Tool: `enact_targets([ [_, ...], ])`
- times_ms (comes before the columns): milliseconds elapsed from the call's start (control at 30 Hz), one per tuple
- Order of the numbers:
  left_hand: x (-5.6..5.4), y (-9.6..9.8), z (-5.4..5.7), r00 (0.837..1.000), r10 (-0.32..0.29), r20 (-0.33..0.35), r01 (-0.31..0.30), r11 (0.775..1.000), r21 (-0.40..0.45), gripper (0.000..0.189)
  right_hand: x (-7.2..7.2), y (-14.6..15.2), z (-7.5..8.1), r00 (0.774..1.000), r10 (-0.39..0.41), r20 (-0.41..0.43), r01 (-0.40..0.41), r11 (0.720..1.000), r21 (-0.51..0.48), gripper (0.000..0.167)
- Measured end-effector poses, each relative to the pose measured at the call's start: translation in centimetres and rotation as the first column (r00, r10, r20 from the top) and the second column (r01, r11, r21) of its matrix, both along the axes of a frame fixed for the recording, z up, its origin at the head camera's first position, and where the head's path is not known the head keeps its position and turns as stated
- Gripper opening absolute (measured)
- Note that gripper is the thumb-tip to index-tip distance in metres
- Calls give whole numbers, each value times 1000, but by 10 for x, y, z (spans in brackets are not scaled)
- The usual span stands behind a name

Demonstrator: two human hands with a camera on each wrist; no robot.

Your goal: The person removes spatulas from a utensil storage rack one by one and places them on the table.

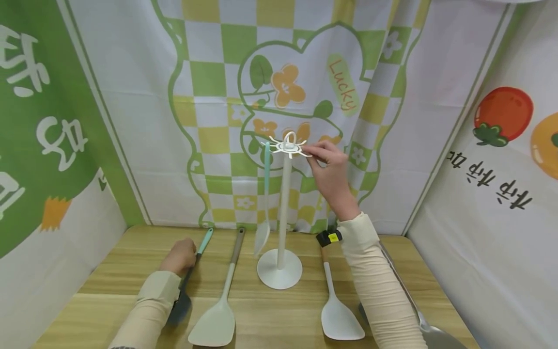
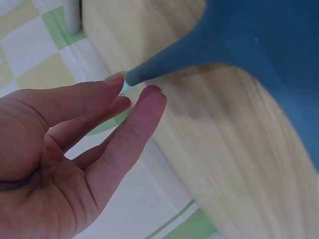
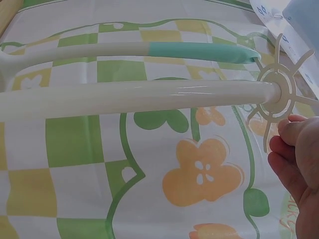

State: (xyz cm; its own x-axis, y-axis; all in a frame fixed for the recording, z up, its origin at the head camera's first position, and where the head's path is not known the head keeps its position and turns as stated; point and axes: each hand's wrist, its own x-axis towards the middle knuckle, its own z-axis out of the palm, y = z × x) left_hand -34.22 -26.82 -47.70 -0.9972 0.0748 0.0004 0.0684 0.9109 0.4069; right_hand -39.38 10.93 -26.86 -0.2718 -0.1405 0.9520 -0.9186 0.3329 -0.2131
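My right hand (image 1: pixel 329 165) pinches one hook of a white utensil rack (image 1: pixel 283 208) between thumb and fingertips; the right wrist view shows the hook ring (image 3: pixel 275 92). From a hook on the left side hangs a white utensil with a teal handle (image 1: pixel 267 167). On the table, my left hand (image 1: pixel 180 257) is at the handle of a dark blue cooking utensil (image 2: pixel 239 40) with a teal handle end (image 1: pixel 206 238). In the left wrist view its fingers are fairly straight, with the thumb tip close beside the handle.
A pale green turner (image 1: pixel 215 322) lies left of the rack's base. To the right lie a white turner (image 1: pixel 340 320) and a metal utensil (image 1: pixel 436 337), partly behind my right forearm. Printed cloth (image 1: pixel 209 77) hangs behind the wooden table (image 1: pixel 257 315).
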Motion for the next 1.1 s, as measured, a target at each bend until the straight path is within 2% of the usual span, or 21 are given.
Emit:
enact_targets([
  [133, -2, 2, 6, 1000, 8, 8, -9, 996, 84, 49, 1, 1, 1, 1000, -12, -1, 12, 1000, 11, 11],
  [267, -6, 4, 13, 999, 8, 53, -15, 991, 130, 9, 1, 1, 0, 1000, -21, 9, 21, 1000, 20, 10],
  [367, -7, 8, 20, 997, -22, 80, 10, 989, 150, 45, 2, 1, 0, 1000, -19, 14, 19, 1000, 19, 10],
  [400, -8, 10, 22, 996, -41, 77, 28, 987, 155, 46, 2, 1, -1, 1000, -17, 14, 16, 1000, 16, 10],
  [500, -7, 15, 30, 991, -129, 38, 120, 976, 183, 46, 1, 1, -1, 1000, -9, 12, 9, 1000, 7, 11],
  [600, -6, 22, 38, 973, -229, -37, 232, 953, 195, 42, 0, 0, 0, 1000, -5, 5, 5, 1000, -1, 11],
  [733, -6, 32, 45, 952, -294, -89, 307, 917, 253, 38, 0, -1, 1, 1000, -13, 14, 13, 1000, -6, 11],
  [833, -7, 40, 49, 945, -304, -119, 327, 889, 321, 38, 0, -1, 0, 999, -17, 28, 17, 1000, -3, 12],
  [933, -8, 51, 53, 936, -303, -178, 349, 856, 381, 39, 0, 0, -1, 999, -17, 30, 17, 1000, 3, 13],
  [1100, -11, 69, 62, 924, -249, -292, 361, 821, 442, 38, 0, 0, 0, 1000, -13, 13, 13, 1000, -11, 13],
])
